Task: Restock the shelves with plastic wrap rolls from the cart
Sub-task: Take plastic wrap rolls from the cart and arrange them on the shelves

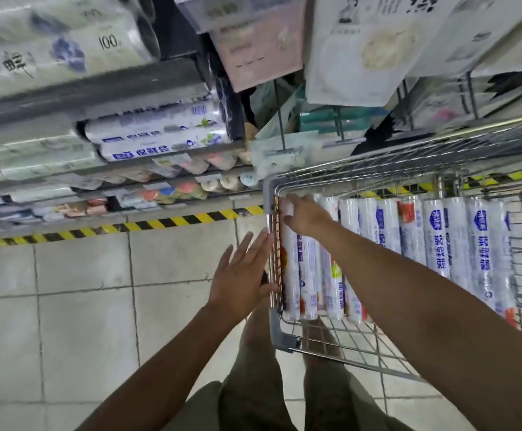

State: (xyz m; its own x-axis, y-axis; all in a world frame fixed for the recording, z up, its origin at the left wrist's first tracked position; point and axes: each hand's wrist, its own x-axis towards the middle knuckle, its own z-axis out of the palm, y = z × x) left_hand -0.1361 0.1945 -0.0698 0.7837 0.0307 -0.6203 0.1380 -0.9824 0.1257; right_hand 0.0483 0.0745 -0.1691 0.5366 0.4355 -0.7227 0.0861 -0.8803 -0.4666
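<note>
White, film-sleeved plastic wrap rolls (pixel 437 241) lay side by side in the wire cart (pixel 331 340) — probably light, stiff and slick, best grasped round the barrel. The right hand (pixel 306 216) curled round the far end of the leftmost roll (pixel 292 275); the left hand (pixel 241 275) pressed flat, fingers straight, against the cart's side.

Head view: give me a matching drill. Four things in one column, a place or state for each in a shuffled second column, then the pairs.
1. left hand
2. right hand
3. plastic wrap rolls
4. yellow-black striped tape

A. lying side by side in the cart
B. running across the floor
C. fingers straight, at the outside of the cart's side wall
D. gripping the end of one plastic wrap roll at the cart's corner

Pairs: 1-C, 2-D, 3-A, 4-B
</note>
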